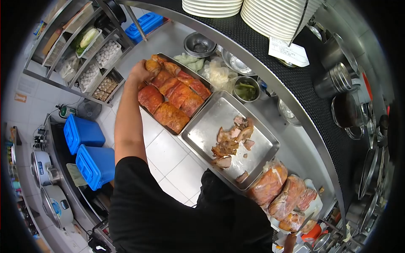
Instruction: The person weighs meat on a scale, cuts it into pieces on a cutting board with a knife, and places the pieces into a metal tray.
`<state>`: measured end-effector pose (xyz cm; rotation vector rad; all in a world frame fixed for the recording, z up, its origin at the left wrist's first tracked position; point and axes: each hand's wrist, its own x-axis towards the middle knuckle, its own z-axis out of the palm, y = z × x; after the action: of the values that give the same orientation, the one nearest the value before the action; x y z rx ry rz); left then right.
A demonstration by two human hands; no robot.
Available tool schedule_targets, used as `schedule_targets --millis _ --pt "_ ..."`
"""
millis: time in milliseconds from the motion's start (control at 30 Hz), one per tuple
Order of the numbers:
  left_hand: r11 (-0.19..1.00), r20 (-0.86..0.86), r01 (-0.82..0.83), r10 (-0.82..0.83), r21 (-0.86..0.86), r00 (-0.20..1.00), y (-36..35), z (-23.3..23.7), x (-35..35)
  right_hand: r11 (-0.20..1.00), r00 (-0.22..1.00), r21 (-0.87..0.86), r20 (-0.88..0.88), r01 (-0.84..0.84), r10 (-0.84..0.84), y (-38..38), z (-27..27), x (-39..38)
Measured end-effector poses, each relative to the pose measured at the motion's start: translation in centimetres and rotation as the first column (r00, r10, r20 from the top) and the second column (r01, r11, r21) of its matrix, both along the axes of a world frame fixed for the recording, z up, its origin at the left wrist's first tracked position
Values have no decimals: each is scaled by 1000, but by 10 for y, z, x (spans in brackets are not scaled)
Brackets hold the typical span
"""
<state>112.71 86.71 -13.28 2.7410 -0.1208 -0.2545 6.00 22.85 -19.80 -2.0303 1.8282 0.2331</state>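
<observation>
My left hand (pixel 141 71) reaches to the far corner of a metal tray (pixel 174 132) filled with browned, glossy pieces of roasted meat (pixel 162 93). Its fingers are closed around the piece of roasted meat (pixel 152 65) at that corner; the fingertips are partly hidden. Touching this tray is a second, shallower metal tray (pixel 202 130) with torn and cut meat scraps (pixel 228 145) in it. My right hand is out of view; a black sleeve and my torso fill the lower middle.
Plastic-wrapped meat chunks (pixel 270 181) lie at the lower right, near a knife with a brown handle (pixel 290 243). Metal bowls (pixel 200 44) and a tin of green leaves (pixel 245 89) stand behind the trays. Stacked plates (pixel 270 17) occupy the overhead shelf (pixel 295 97). Blue bins (pixel 95 164) stand left.
</observation>
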Motion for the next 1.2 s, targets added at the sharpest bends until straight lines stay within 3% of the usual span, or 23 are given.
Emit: schedule_targets --millis 33,133,233,333,433,633,733,833,900,967,1000,1033,1067,1100,1133,1167,1200 --pt "1000 -50 13 -13 9 999 -7 6 -4 998 998 -39 9 57 -57 1 -2 -5" --pt "971 30 84 -93 223 995 -31 11 -17 999 999 -15 -33 28 -29 -14 -14 -20" --pt "971 79 41 -61 234 995 -48 -4 -34 997 997 78 -83 7 0 -7 0 -4" --pt "979 62 72 -86 193 994 -49 -3 -37 991 998 122 -4 61 -61 -6 1 -5" --pt "981 76 86 -100 173 992 -47 -12 -41 997 991 1 -109 73 -73 22 19 27" --pt "991 166 49 -70 128 984 -40 -36 -42 999 986 32 -164 35 -29 23 14 24" --pt "995 292 98 -100 23 951 -33 -42 -46 997 986 -15 -148 76 -77 32 15 31" --pt "978 290 66 -5 -199 957 -32 -13 -68 999 990 -23 -138 23 -26 34 12 21" --pt "912 414 -53 236 -407 879 -27 -9 -83 998 993 -65 -122 -14 6 24 -4 0" --pt "795 508 -120 487 -595 711 -18 -18 -102 989 970 -55 -211 -136 122 9 -21 -24" --pt "676 536 -19 600 -737 594 -17 -31 -121 943 922 -30 -222 -331 317 24 6 8" --pt "750 635 -101 617 -654 464 -17 -40 -136 931 918 44 -156 -363 365 38 38 45" --pt "825 758 -205 564 -526 328 -23 -53 -156 962 961 6 -42 -274 274 27 9 17" --pt "827 776 -70 549 -557 311 -64 -42 -197 956 957 -51 -17 -290 290 32 12 21" --pt "718 638 42 588 -695 497 -99 -31 -228 946 952 -109 5 -305 307 37 16 24" --pt "649 579 77 611 -757 540 -138 -39 -257 964 976 -155 -21 -218 217 38 10 20" --pt "624 537 116 544 -773 644 -170 -46 -287 938 973 -258 -72 -232 221 41 -3 10"
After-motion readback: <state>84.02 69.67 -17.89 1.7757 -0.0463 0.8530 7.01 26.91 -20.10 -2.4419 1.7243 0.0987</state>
